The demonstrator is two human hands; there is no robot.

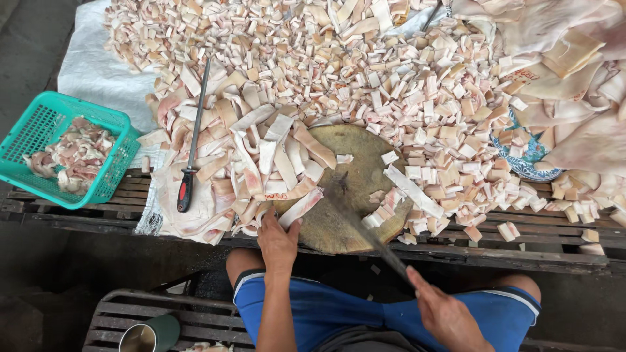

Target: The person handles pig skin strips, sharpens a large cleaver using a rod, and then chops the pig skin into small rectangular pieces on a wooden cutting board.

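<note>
Left hand [278, 242] pinches a pale strip [300, 207] lying diagonally across the round block [345, 195]; right hand [447, 316] grips a knife [365, 228] angled toward it.

We find bare room only on the middle of the round chopping block [345, 189]. Strips of pork skin [261, 163] crowd its left edge, and cut pieces [424, 104] heap behind and right. A sharpening steel [193, 140] lies across the left pile.

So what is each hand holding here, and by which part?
Right hand grips a knife by its handle. Left hand pinches the near end of a meat strip.
</note>
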